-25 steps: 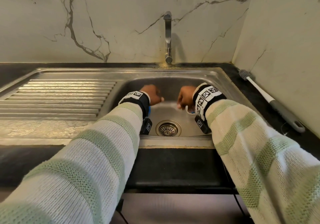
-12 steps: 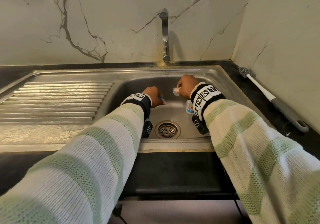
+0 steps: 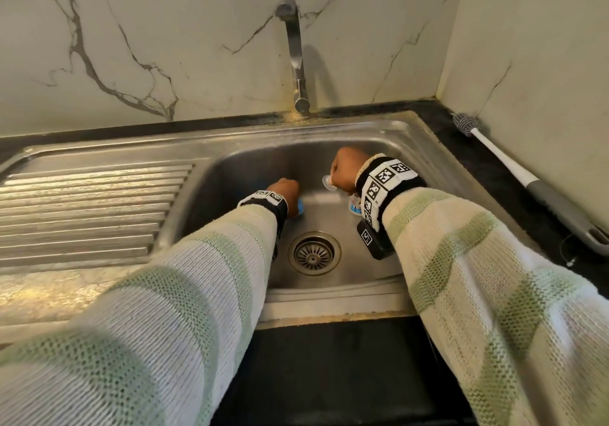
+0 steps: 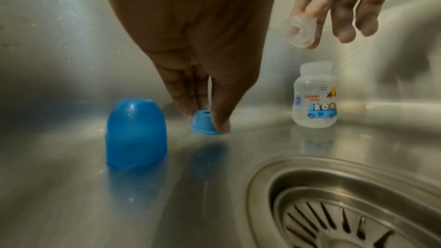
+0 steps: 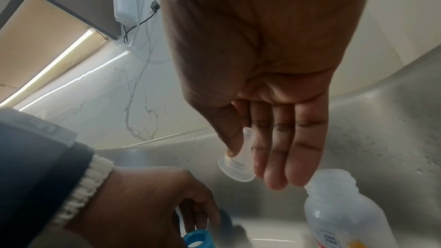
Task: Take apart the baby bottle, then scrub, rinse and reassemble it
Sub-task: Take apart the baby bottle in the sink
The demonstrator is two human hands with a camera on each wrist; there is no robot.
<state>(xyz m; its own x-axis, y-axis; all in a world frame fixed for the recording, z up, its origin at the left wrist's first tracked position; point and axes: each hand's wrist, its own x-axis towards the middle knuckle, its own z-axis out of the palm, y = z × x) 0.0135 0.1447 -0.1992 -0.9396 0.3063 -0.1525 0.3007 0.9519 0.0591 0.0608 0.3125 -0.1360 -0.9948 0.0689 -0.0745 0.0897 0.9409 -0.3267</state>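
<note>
The bottle lies in parts in the steel sink point(image 3: 405, 128). My left hand point(image 4: 205, 120) pinches the small blue collar ring point(image 4: 201, 123), which sits on the sink floor. Left of it stands the blue cap point(image 4: 136, 133), dome up. My right hand point(image 4: 310, 25) is raised above the floor, thumb and forefinger pinching the clear silicone nipple point(image 4: 298, 32), its other fingers straight. Below it the clear bottle body point(image 4: 315, 97) with a bus print stands upright with its mouth uncovered. In the head view I see the right hand point(image 3: 346, 171), nipple point(image 3: 329, 183) and left hand point(image 3: 286, 191).
The drain strainer point(image 3: 313, 253) lies in front of both hands. The tap point(image 3: 295, 53) stands over the back rim, with no water running. A bottle brush point(image 3: 527, 181) lies on the dark counter at right. A ribbed draining board point(image 3: 89, 208) spreads left.
The hands were close together; my right hand has risen and drawn away with the nipple. My left hand has gone down to the sink floor with the blue ring.
</note>
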